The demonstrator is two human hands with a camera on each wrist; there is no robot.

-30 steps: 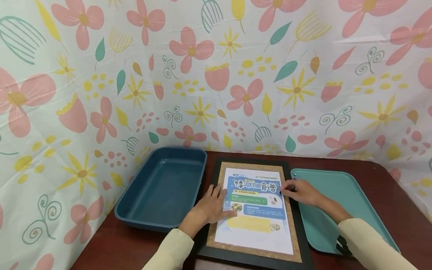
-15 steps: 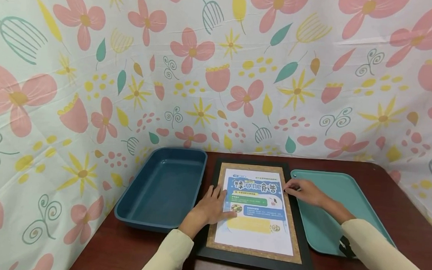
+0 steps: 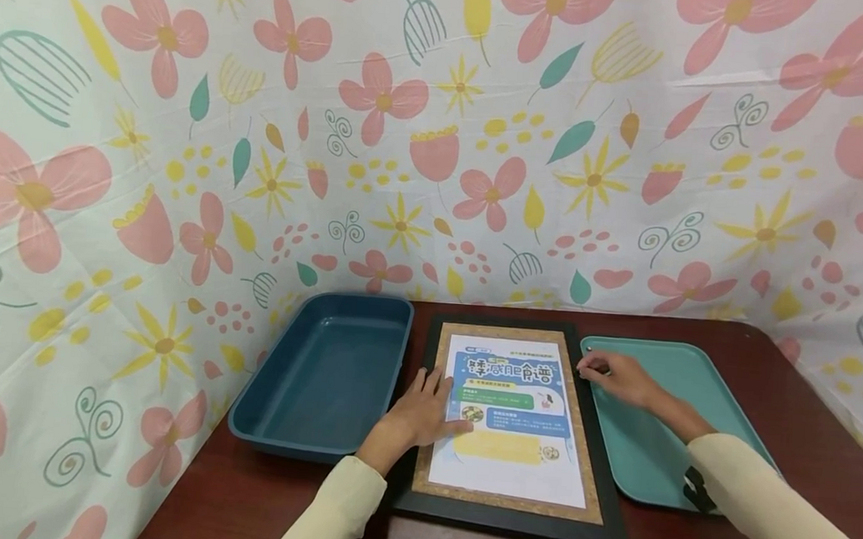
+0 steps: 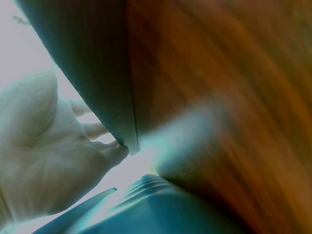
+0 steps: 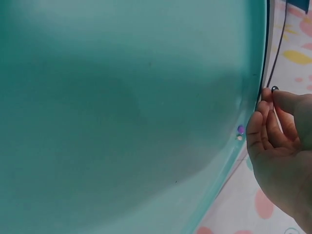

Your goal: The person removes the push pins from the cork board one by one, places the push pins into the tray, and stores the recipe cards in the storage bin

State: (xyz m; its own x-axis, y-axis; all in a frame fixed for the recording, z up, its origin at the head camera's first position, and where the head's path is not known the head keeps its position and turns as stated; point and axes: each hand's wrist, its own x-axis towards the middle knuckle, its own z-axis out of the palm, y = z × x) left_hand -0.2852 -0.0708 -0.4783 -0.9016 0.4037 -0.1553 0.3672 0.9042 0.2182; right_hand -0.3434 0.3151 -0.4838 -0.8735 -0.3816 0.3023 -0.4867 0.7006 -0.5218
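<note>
A printed poster sheet (image 3: 508, 467) with blue, green and yellow panels lies on a cork board (image 3: 498, 333) in a black frame (image 3: 511, 521). My left hand (image 3: 417, 415) rests on the sheet's left side, fingers extended and thumb apart; the left wrist view shows its palm side (image 4: 53, 156) beside the dark frame edge. My right hand (image 3: 619, 379) is over the board's right frame edge, beside the teal tray (image 3: 691, 421). In the right wrist view, its thumb and fingertips pinch a small dark push pin (image 5: 274, 88), mostly hidden by the fingers.
A deep blue bin (image 3: 318, 387) stands left of the board. Small purple (image 5: 240, 129) and whitish (image 5: 239, 138) pieces lie at the tray's edge. Flower-patterned cloth (image 3: 441, 136) hangs behind the reddish-brown table (image 3: 191, 486).
My right hand has moved right and slightly away, from the sheet's right edge to the frame edge by the tray. My left hand stays in place on the sheet.
</note>
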